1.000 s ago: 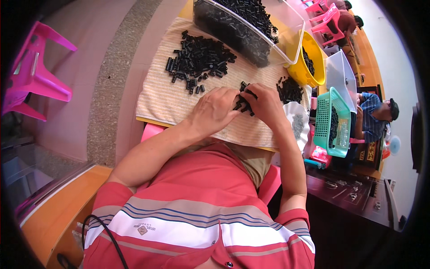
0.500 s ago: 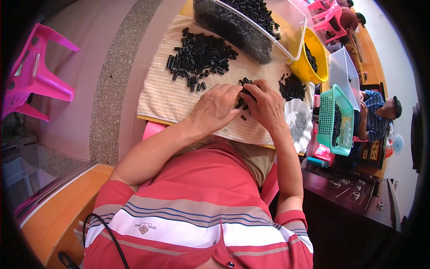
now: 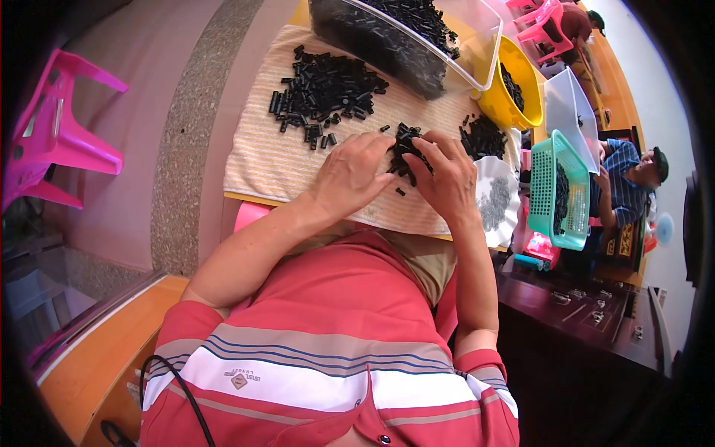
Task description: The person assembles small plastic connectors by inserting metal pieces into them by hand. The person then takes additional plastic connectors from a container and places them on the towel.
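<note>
On the striped towel (image 3: 257,167) a small pile of black cylindrical parts (image 3: 403,137) lies between my two hands. My left hand (image 3: 351,167) rests at the pile's left side, its thumb and forefinger apart with nothing visible between them. Bent over the pile from the right is my right hand (image 3: 449,175), its thumb and fingertips closing around black parts; exactly which piece is pinched is partly hidden. A larger heap of black cylindrical parts (image 3: 324,89) spreads farther left. Another black heap (image 3: 482,138) sits just beyond my right hand.
A clear bin (image 3: 477,63) of black parts stands at the far edge, beside a yellow basin (image 3: 527,97). To the right are a white scalloped dish (image 3: 506,223) with small pieces and a green basket (image 3: 544,197). A person (image 3: 629,182) sits beyond; a pink stool (image 3: 74,141) stands left.
My hands have moved apart; earlier their fingertips met around a black part. My left hand has drawn back slightly left, and more of the small pile shows between them.
</note>
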A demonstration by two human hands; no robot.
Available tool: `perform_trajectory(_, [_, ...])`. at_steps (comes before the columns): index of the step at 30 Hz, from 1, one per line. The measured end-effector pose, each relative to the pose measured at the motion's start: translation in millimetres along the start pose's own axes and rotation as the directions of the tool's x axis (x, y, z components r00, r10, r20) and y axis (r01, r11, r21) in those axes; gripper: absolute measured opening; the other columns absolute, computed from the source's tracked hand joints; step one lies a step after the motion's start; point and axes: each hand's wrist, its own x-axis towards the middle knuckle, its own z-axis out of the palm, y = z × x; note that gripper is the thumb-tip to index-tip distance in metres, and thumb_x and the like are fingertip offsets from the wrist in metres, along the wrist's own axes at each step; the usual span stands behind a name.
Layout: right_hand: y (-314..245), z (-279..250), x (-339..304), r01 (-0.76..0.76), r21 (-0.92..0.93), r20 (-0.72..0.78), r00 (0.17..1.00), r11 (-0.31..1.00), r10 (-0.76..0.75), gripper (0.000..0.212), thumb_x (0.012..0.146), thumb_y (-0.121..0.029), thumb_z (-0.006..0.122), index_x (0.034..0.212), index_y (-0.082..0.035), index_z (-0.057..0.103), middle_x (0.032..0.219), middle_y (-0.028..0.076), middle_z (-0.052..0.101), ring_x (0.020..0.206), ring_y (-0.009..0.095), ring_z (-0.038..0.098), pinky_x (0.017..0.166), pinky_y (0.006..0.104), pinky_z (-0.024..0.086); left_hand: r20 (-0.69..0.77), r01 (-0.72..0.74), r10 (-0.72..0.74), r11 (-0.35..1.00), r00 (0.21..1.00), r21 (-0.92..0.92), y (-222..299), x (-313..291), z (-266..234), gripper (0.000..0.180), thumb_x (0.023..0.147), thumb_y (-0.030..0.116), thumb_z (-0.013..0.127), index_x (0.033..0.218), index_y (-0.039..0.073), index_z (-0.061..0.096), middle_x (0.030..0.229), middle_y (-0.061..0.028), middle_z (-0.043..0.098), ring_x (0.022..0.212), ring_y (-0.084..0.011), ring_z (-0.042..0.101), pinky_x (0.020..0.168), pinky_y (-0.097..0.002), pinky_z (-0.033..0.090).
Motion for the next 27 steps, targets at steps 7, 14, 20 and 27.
perform_trajectory(7, [7.7, -9.5, -19.6, -0.089, 0.107, -0.042, 0.995, 0.99, 0.094, 0.023, 0.081, -0.017, 0.08, 0.1, -0.008, 0.071, 0.102, 0.008, 0.068, 0.091, 0.029, 0.066, 0.074, 0.0383, 0.055, 0.001, 0.001, -0.001, 1.0, 1.0, 0.003, 1.2, 2.5, -1.2, 0.05, 0.077, 0.015, 0.078, 0.122, -0.002, 0.061, 0.118, -0.0223, 0.064, 0.111, -0.0388, 0.062, 0.097, -0.0429, 0.05])
perform_trajectory(14, [-7.8, -20.3, -36.9, -0.047, 0.063, -0.018, 0.999, 0.997, 0.048, 0.045, 0.067, -0.028, 0.088, 0.103, -0.008, 0.07, 0.103, 0.007, 0.065, 0.091, 0.029, 0.062, 0.074, 0.0382, 0.054, -0.036, 0.025, -0.026, 0.999, 0.999, -0.022, -2.6, 2.2, 1.9, 0.046, 0.078, 0.012, 0.076, 0.12, -0.001, 0.063, 0.114, -0.0202, 0.066, 0.101, -0.0347, 0.066, 0.09, -0.0398, 0.053])
perform_trajectory(20, [-1.7, -10.8, -47.0, -0.022, -0.047, -0.013, 1.0, 0.999, 0.022, 0.041, 0.074, -0.027, 0.083, 0.107, -0.008, 0.068, 0.109, 0.009, 0.063, 0.099, 0.03, 0.06, 0.083, 0.0409, 0.052, -0.034, -0.001, 0.001, 1.0, 0.999, -0.015, -4.8, 3.8, 4.7, 0.042, 0.078, 0.01, 0.075, 0.117, -0.001, 0.064, 0.113, -0.0186, 0.067, 0.095, -0.031, 0.068, 0.085, -0.0372, 0.055])
perform_trajectory(27, [-6.4, -12.3, -30.9, -0.063, -0.008, -0.052, 0.997, 0.998, 0.062, 0.034, 0.079, -0.022, 0.079, 0.106, -0.005, 0.07, 0.114, 0.012, 0.065, 0.104, 0.033, 0.06, 0.087, 0.0417, 0.052, -0.028, 0.018, -0.018, 1.0, 0.999, 0.004, -5.7, 2.1, 7.2, 0.041, 0.078, 0.012, 0.076, 0.116, -0.001, 0.067, 0.122, -0.0233, 0.065, 0.1, -0.0325, 0.069, 0.088, -0.037, 0.055])
